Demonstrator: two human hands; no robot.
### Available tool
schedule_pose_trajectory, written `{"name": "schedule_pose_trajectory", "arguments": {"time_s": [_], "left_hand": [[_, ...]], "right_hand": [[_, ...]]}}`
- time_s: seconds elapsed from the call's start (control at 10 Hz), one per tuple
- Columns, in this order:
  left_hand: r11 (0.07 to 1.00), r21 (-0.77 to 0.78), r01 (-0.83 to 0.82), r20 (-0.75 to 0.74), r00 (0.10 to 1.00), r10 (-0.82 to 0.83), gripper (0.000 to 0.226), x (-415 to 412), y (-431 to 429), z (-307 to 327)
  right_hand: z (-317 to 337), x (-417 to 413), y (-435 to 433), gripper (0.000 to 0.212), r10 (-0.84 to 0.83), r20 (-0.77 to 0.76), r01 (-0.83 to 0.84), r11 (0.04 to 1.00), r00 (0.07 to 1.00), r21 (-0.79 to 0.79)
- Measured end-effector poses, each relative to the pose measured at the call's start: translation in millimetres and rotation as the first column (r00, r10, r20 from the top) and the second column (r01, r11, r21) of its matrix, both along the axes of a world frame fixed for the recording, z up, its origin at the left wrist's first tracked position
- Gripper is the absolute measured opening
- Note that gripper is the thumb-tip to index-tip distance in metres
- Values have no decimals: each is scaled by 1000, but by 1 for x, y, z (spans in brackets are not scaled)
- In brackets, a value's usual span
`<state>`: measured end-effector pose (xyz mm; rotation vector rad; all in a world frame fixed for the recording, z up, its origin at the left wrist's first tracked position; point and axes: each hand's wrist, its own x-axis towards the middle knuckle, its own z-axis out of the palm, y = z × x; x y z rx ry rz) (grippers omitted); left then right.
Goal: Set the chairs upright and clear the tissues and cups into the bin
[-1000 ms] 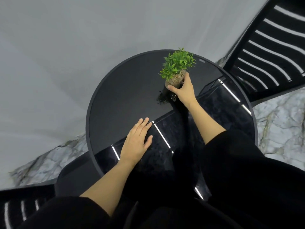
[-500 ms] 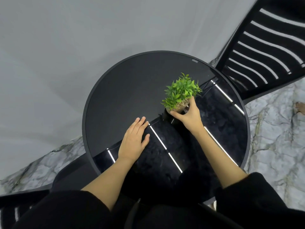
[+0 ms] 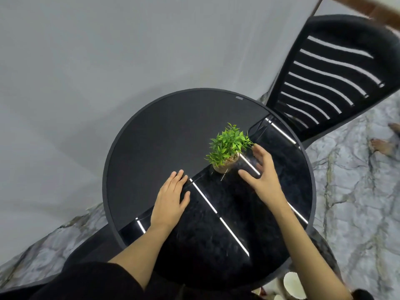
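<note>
Head view: my right hand (image 3: 263,174) has let go of the small potted plant (image 3: 226,151), fingers now spread wide beside it. My left hand (image 3: 171,198) stays flat on the round black table (image 3: 151,135); white cups (image 3: 292,287) lie on the floor below its near edge.

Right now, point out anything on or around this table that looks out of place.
The small potted plant stands upright on the round black table, nothing spilled. The odd bit is on the floor at bottom right: white paper cups lie below the table's edge, not binned.

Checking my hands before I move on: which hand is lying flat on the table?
The left hand, palm down on the black table. The right hand is open beside the small plant, not touching it.
</note>
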<state>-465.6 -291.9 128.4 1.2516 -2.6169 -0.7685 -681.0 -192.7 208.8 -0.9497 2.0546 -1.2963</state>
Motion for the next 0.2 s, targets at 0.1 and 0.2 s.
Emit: {"name": "schedule_pose_trajectory", "arguments": {"time_s": [0.1, 0.2], "left_hand": [[1000, 15, -20, -15, 1000, 20, 60, -3, -4, 3], [1000, 29, -6, -63, 998, 7, 64, 4, 4, 5]], "right_hand": [[82, 1, 19, 55, -36, -18, 31, 974, 999, -226], [192, 23, 41, 51, 7, -84, -52, 840, 996, -541]]}}
